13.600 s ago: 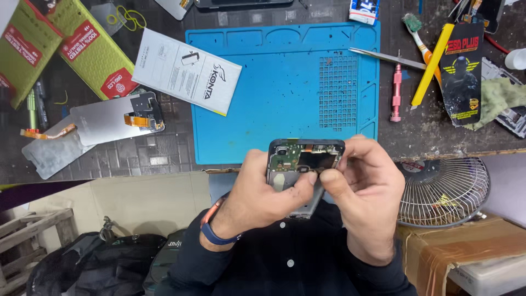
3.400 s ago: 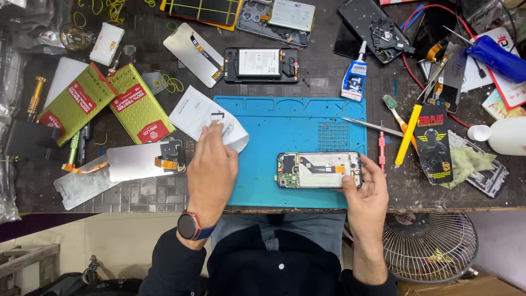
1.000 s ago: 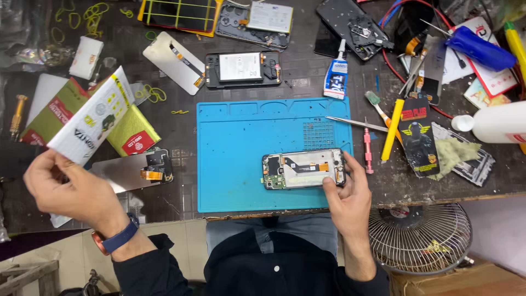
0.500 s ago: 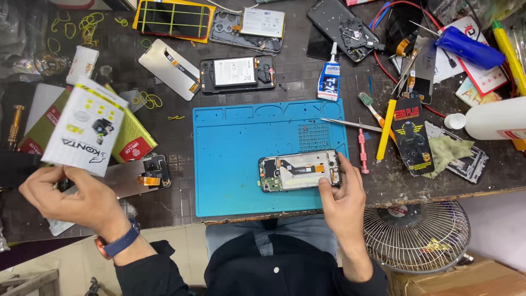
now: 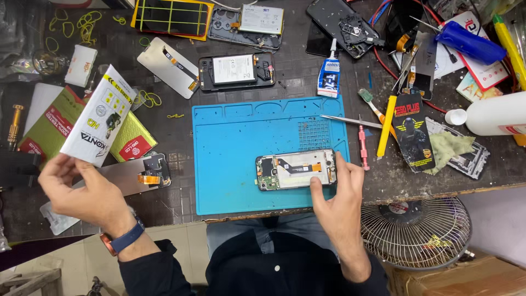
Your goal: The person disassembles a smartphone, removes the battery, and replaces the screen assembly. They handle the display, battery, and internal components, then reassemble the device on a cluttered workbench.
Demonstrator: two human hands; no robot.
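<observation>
My left hand (image 5: 82,192) holds up a white printed card packet (image 5: 98,123) over the left side of the bench. My right hand (image 5: 337,200) rests on the near right end of an opened phone (image 5: 296,169), fingers on its edge. The phone lies flat, circuit board up, on the blue work mat (image 5: 235,148). A loose phone screen with an orange flex cable (image 5: 139,175) lies on the bench just right of my left hand.
Green and red boxes (image 5: 66,129) sit at the left. Other opened phones (image 5: 235,70), a glue tube (image 5: 329,77), tweezers (image 5: 342,119), a yellow tool (image 5: 386,126) and a white bottle (image 5: 496,115) crowd the back and right. A small fan (image 5: 416,233) stands below the bench edge.
My left hand has picked the white packet up from the mat's corner and carried it left, turning it upright. My right hand has stayed on the phone on the mat.
</observation>
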